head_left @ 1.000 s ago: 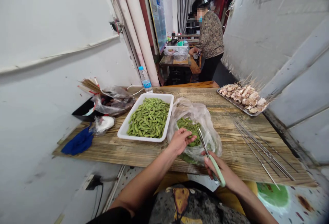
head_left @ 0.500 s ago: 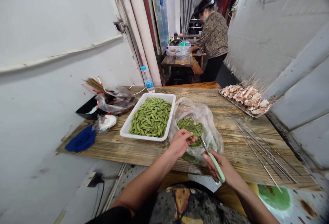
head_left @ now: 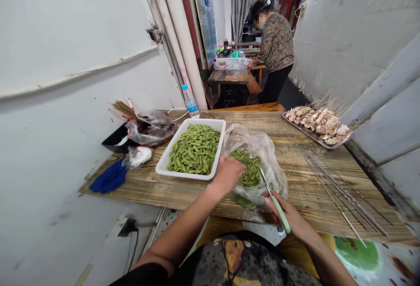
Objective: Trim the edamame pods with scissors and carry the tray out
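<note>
My right hand (head_left: 279,209) is closed around the pale green handle of a pair of scissors (head_left: 277,207), whose metal blades point up and away over a clear plastic bag (head_left: 264,143). Inside the bag's open mouth lie green edamame pods and trimmings (head_left: 250,172). My left hand (head_left: 229,174), slightly blurred, hovers between the bag and a white tray (head_left: 160,171), back upward and fingers curled. Whatever its fingers hold is hidden from view. The tray, left of the bag, is heaped with edamame pods (head_left: 195,150).
A metal tray (head_left: 297,129) of skewered meat sits at the far right, with several long metal skewers (head_left: 344,194) nearer me. Leftward are a water bottle (head_left: 190,103), a black box (head_left: 113,139) and a blue cloth (head_left: 108,177). Another person (head_left: 275,45) works at a table behind.
My left hand has turned palm down and shifted slightly left from the scissor tips toward the white tray. The scissors stay in my right hand, and the view has shifted a little.
</note>
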Demonstrator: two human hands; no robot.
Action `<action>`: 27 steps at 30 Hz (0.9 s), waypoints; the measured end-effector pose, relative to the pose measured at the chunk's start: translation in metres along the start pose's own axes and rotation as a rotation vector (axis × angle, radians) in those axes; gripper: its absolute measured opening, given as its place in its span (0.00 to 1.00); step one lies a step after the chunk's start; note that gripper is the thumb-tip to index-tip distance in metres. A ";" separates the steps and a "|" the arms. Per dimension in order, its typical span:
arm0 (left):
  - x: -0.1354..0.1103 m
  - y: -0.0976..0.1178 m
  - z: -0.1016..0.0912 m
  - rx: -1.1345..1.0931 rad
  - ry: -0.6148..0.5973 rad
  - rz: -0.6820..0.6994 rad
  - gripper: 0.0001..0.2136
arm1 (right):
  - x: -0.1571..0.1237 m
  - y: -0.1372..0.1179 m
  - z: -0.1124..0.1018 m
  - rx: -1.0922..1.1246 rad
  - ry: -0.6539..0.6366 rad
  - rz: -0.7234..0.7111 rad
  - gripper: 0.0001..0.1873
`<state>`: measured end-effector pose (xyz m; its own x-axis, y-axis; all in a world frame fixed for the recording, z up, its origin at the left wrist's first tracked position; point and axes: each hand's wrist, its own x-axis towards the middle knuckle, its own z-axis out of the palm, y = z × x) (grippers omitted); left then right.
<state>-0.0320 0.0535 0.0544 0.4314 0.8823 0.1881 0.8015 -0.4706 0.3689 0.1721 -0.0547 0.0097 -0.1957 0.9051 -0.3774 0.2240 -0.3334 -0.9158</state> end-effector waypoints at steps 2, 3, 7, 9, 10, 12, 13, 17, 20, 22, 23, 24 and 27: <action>-0.001 0.019 0.026 0.057 -0.164 0.098 0.08 | -0.001 -0.002 0.000 -0.038 -0.007 -0.008 0.27; -0.001 0.024 0.035 0.099 -0.222 0.113 0.08 | -0.001 -0.002 -0.001 -0.053 -0.014 -0.012 0.27; -0.003 0.022 0.046 0.094 -0.272 0.058 0.07 | -0.004 0.003 -0.001 -0.092 -0.031 -0.017 0.25; -0.004 0.016 0.043 -0.067 -0.208 0.017 0.06 | -0.006 0.005 0.000 -0.096 -0.031 -0.027 0.23; -0.005 0.013 0.041 -0.169 -0.175 -0.012 0.07 | -0.006 0.005 0.001 -0.095 -0.029 -0.029 0.22; -0.007 0.011 0.039 -0.359 -0.124 -0.084 0.07 | -0.007 0.003 0.002 -0.098 -0.025 -0.033 0.21; -0.008 0.011 0.039 -0.430 -0.105 -0.120 0.07 | -0.008 0.001 0.002 -0.102 -0.026 -0.035 0.20; -0.012 0.017 0.045 -0.563 -0.043 -0.250 0.05 | -0.010 -0.008 0.003 -0.125 -0.048 -0.038 0.20; -0.014 0.021 0.050 -0.589 -0.036 -0.261 0.03 | -0.011 -0.012 0.003 -0.139 -0.054 -0.055 0.20; -0.015 0.022 0.052 -0.579 -0.028 -0.238 0.03 | -0.011 -0.014 0.002 -0.135 -0.063 -0.062 0.20; -0.016 0.023 0.052 -0.569 -0.022 -0.231 0.03 | -0.011 -0.014 0.002 -0.130 -0.068 -0.059 0.20; -0.016 0.023 0.052 -0.561 -0.015 -0.228 0.03 | -0.010 -0.014 0.002 -0.122 -0.071 -0.052 0.19; -0.015 0.021 0.051 -0.602 -0.009 -0.226 0.03 | -0.008 -0.012 0.003 -0.086 -0.055 -0.007 0.20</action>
<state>-0.0003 0.0298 0.0127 0.2845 0.9579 0.0389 0.5015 -0.1833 0.8455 0.1678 -0.0588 0.0235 -0.2490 0.8906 -0.3805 0.3030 -0.3015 -0.9040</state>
